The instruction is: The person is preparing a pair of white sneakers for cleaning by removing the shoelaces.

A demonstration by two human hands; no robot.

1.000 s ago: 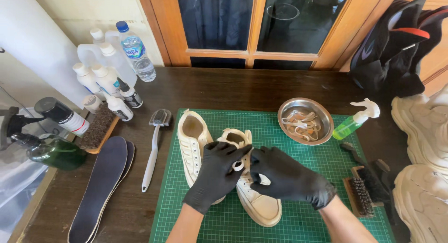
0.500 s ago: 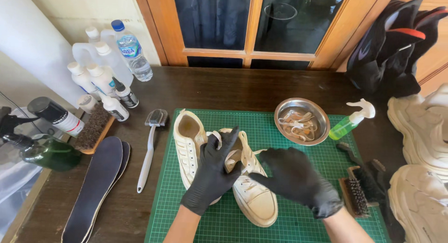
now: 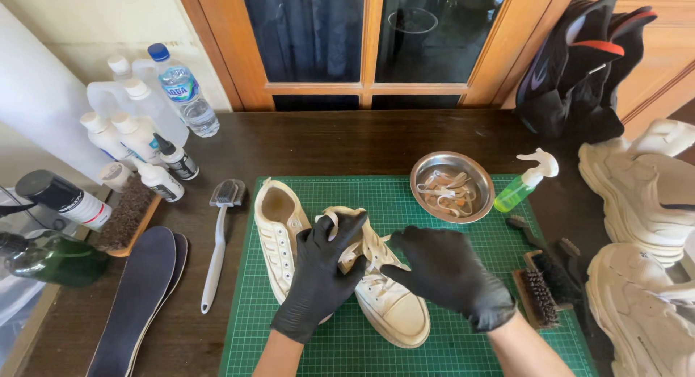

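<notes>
Two cream-white sneakers lie on a green cutting mat (image 3: 463,239). The left sneaker (image 3: 279,225) lies untouched beside my hands. My left hand (image 3: 322,275), in a black glove, grips the heel and collar of the right sneaker (image 3: 394,308). In a matching glove, my right hand (image 3: 445,272) rests over that shoe's tongue and lace area, fingers curled at the white lace (image 3: 376,265). The toe cap points toward me.
A steel bowl (image 3: 452,185) holding laces and a green spray bottle (image 3: 525,181) stand on the mat's far right. Brushes (image 3: 543,283) lie right of it, a long white brush (image 3: 217,239) and dark insoles (image 3: 141,297) to its left. Bottles (image 3: 145,145) cluster far left. Chunky white sneakers (image 3: 644,239) sit at the right.
Both hands slid a little along the right sneaker, and my left hand closed over its heel. The view shifted slightly.
</notes>
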